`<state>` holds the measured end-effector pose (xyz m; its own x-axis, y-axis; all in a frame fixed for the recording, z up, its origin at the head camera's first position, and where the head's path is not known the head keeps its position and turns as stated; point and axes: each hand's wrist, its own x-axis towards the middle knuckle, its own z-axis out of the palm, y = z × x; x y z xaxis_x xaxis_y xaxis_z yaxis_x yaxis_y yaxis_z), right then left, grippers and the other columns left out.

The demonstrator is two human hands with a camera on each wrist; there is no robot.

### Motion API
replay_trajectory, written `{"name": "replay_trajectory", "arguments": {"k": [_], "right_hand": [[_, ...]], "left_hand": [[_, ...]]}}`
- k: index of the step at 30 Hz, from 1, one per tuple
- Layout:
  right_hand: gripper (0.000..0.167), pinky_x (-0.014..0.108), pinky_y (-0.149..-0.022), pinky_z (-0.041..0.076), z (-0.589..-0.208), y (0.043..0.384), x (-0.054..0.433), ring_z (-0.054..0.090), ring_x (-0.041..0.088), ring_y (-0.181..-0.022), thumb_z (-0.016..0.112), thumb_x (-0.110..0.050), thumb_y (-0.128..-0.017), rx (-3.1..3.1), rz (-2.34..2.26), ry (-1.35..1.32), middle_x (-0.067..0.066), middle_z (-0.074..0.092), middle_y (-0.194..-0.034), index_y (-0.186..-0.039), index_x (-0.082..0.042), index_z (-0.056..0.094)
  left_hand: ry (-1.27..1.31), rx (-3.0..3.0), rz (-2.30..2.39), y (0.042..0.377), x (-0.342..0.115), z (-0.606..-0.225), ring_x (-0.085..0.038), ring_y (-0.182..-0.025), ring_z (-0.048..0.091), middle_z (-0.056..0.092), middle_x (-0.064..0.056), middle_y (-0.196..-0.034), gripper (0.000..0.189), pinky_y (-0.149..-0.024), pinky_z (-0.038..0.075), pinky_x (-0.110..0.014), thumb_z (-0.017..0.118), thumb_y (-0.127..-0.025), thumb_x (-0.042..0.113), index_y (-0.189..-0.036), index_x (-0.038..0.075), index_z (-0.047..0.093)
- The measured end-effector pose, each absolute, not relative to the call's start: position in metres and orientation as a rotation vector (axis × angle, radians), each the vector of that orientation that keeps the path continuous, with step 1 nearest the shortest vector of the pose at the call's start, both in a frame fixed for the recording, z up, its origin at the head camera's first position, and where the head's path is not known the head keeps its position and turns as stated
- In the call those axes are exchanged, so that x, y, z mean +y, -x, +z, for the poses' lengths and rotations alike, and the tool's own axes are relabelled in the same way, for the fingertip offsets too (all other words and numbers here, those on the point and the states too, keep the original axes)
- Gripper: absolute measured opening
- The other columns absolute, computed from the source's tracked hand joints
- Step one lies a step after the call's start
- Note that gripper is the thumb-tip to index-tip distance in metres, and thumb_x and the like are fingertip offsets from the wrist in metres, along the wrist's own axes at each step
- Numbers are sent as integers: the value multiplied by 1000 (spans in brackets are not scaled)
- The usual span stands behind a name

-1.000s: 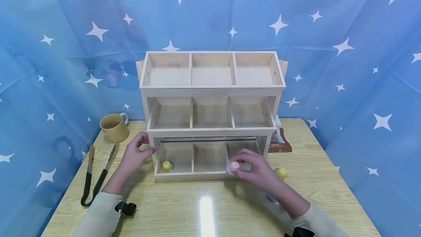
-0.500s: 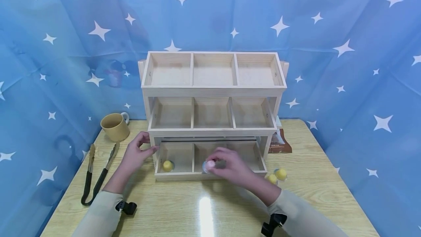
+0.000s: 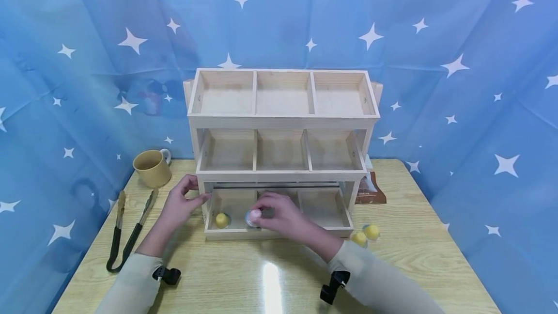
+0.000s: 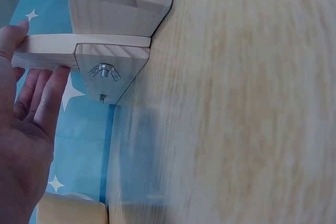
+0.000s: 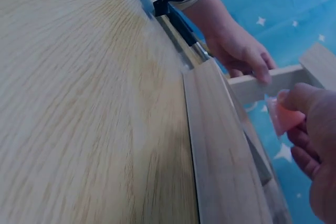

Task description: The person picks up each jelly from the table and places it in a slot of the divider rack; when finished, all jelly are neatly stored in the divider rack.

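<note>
A light wooden three-tier rack (image 3: 283, 122), each tier split into three compartments, stands on the table. My left hand (image 3: 185, 202) grips its left upright (image 4: 47, 44), thumb on one face and fingertips on the other. Between thumb and fingers, my right hand (image 3: 281, 214) pinches a small pink jelly cup (image 3: 254, 215) with a clear rim. In the right wrist view the jelly cup (image 5: 286, 118) looks tapered. It is over the bottom tier, near the divider between the left and middle compartments. A yellow jelly cup (image 3: 222, 220) lies in the bottom left compartment.
Two more yellow jelly cups (image 3: 371, 231) lie on the table right of the rack. A brown packet (image 3: 370, 190) is partly behind the rack's right side. On the left are a tan mug (image 3: 152, 168) and black-handled tongs (image 3: 132, 236). A starry blue curtain surrounds the table.
My right hand has carried the pink jelly cup leftward along the bottom tier, from the right compartment to near the left one. My left hand stays on the upright.
</note>
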<state>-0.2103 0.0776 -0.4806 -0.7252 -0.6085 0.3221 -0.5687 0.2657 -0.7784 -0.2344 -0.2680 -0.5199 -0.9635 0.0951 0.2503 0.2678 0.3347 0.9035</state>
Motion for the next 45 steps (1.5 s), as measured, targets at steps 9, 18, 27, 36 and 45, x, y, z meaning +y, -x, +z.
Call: {"name": "replay_trajectory", "arguments": {"k": [9,18,27,36,45], "right_hand": [[27,36,-90,63,-485,219,50,67,12,-102,87,-5,-94,2459,-1454,1024,-3,72,-114,-121,-6,81],[30,30,-94,59,-493,222,38,69,13,-107,86,-14,-98,2437,-1432,921,-5,76,-116,-126,-6,80],[32,33,-95,61,-494,225,32,70,11,-107,82,-14,-101,2511,-1277,1011,0,78,-123,-131,-4,77],[32,28,-103,56,-501,226,28,69,12,-115,84,-10,-99,2560,-1199,1114,1,75,-123,-129,-2,77],[37,40,-107,58,-504,228,29,71,27,-122,84,-19,-101,2558,-1193,1034,5,74,-133,-135,-6,76]], "left_hand": [[326,-2437,-1696,237,-268,-522,-22,-116,62,68,-16,-126,39,-87,63,-31,83,-102,14,-134,4,63],[337,-2416,-1712,237,-268,-522,-20,-116,63,68,-19,-126,40,-87,63,-31,83,-101,12,-134,0,62],[333,-2416,-1718,237,-268,-522,-19,-115,63,68,-19,-126,41,-87,63,-31,83,-101,13,-134,1,62],[313,-2424,-1714,237,-268,-524,-19,-114,63,68,-19,-124,42,-88,63,-29,84,-101,15,-133,-1,62],[304,-2434,-1717,236,-267,-520,-21,-116,63,67,-20,-126,42,-90,63,-32,83,-102,14,-135,1,62]]}}
